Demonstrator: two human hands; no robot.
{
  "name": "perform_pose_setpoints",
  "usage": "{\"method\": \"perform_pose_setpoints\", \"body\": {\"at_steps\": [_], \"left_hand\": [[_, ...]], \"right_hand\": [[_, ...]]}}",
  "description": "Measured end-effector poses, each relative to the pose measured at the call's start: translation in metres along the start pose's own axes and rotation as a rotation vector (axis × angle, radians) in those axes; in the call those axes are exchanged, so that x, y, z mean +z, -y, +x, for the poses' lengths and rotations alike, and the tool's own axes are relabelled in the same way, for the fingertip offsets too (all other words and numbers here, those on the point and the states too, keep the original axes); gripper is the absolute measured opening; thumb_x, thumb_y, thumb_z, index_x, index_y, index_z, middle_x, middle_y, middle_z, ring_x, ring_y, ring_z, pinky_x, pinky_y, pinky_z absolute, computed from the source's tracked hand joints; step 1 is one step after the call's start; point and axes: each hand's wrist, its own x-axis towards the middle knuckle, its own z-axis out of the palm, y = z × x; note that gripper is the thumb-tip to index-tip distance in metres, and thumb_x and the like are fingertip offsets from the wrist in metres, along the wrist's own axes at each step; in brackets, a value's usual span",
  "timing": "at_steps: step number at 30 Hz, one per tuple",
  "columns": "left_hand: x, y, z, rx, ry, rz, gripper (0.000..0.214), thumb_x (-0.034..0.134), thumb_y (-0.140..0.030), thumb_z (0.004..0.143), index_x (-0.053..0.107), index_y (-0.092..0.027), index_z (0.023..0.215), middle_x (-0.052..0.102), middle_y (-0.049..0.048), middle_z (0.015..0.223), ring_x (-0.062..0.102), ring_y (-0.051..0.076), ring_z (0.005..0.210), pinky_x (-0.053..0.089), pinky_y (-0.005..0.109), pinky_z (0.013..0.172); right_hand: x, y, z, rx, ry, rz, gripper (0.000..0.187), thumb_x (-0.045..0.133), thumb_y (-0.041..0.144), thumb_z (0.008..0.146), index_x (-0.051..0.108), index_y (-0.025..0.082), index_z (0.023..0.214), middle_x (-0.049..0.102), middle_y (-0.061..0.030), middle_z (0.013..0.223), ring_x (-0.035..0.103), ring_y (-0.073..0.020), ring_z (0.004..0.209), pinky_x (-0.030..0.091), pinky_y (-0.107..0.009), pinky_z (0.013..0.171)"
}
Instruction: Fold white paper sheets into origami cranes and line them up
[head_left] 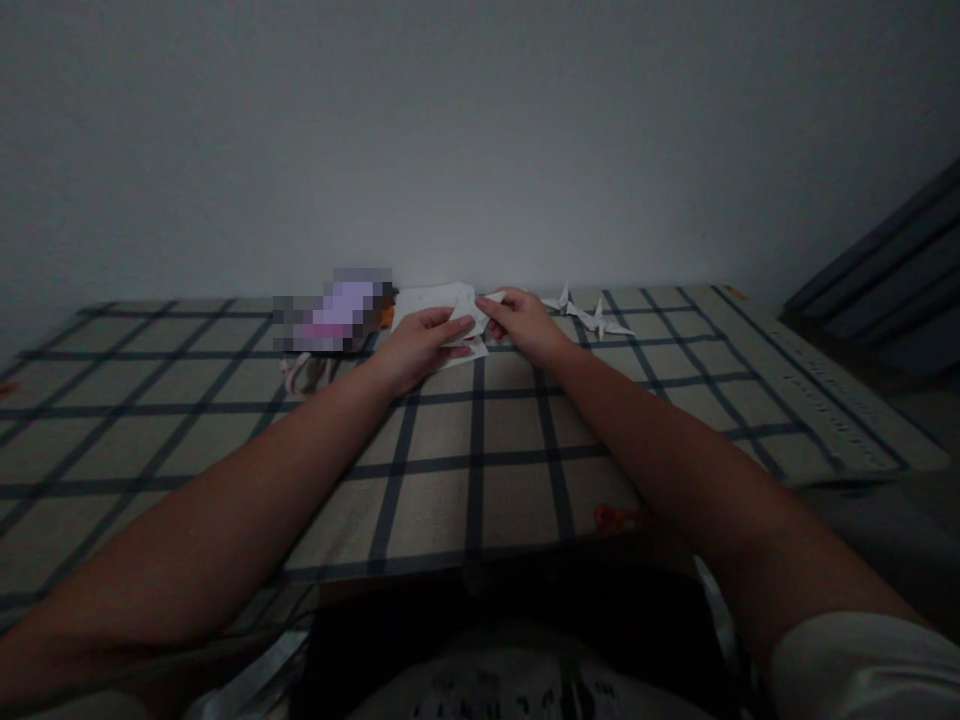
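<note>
Both hands meet over the far side of the table around a small folded white paper (468, 315). My left hand (421, 345) pinches its left part between thumb and fingers. On the right side, my right hand (523, 322) grips the paper's edge with thumb and index finger. Beneath and behind the hands lie white paper sheets (427, 298), partly covered by my left hand. Just right of my right hand rest folded white paper cranes (598, 320), one of them partly hidden by that hand.
A checked tablecloth (510, 490) covers the table, which stands against a grey wall (480, 140). Left of the papers lies a purple and pink item (341, 310), blurred out, with pale straps (306, 373). A small orange-red object (615, 518) sits near the front edge.
</note>
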Motion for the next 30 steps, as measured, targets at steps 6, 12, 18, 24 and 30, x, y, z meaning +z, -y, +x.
{"method": "perform_pose_setpoints", "body": {"at_steps": [6,12,18,24,30], "left_hand": [[-0.002,-0.003,0.001,0.011,-0.077,-0.080,0.020,0.081,-0.020,0.072,0.071,-0.013,0.088,0.072,0.0047,0.088,0.065,0.008,0.070,0.056,0.020,0.071],[-0.003,-0.008,0.002,-0.006,-0.086,-0.100,0.019,0.074,-0.014,0.076,0.071,-0.015,0.095,0.072,0.0041,0.089,0.064,0.006,0.067,0.055,0.016,0.068],[0.000,-0.008,0.000,-0.043,-0.126,-0.129,0.010,0.074,-0.011,0.075,0.069,-0.014,0.082,0.071,0.0050,0.086,0.066,0.010,0.073,0.057,0.020,0.071],[-0.001,-0.005,0.001,-0.026,-0.061,-0.079,0.011,0.075,-0.012,0.075,0.071,-0.012,0.085,0.072,0.0062,0.088,0.067,0.008,0.072,0.057,0.019,0.076],[-0.004,-0.001,0.001,0.055,-0.026,0.031,0.020,0.079,-0.021,0.074,0.073,-0.011,0.091,0.074,0.0071,0.091,0.069,0.011,0.077,0.058,0.022,0.081]], "right_hand": [[-0.001,0.006,-0.005,-0.046,-0.034,0.079,0.045,0.069,0.041,0.085,0.054,0.026,0.125,0.062,0.0044,0.078,0.051,-0.0075,0.054,0.043,-0.020,0.053],[-0.001,0.004,-0.008,-0.080,0.198,0.031,0.062,0.073,0.026,0.079,0.050,0.029,0.137,0.066,0.0000,0.102,0.055,-0.0066,0.062,0.047,-0.020,0.060],[-0.002,-0.009,0.001,-0.095,0.237,-0.023,0.028,0.072,0.034,0.081,0.071,0.018,0.103,0.068,-0.0035,0.095,0.056,-0.0089,0.067,0.047,-0.022,0.060],[-0.005,-0.010,0.003,-0.076,0.211,-0.053,0.022,0.073,0.035,0.080,0.071,0.015,0.091,0.066,-0.0010,0.076,0.057,-0.0092,0.064,0.045,-0.022,0.059],[-0.004,-0.013,0.003,-0.052,0.142,-0.029,0.025,0.070,0.038,0.082,0.070,0.016,0.094,0.068,-0.0016,0.081,0.059,-0.0095,0.065,0.046,-0.022,0.059]]}}
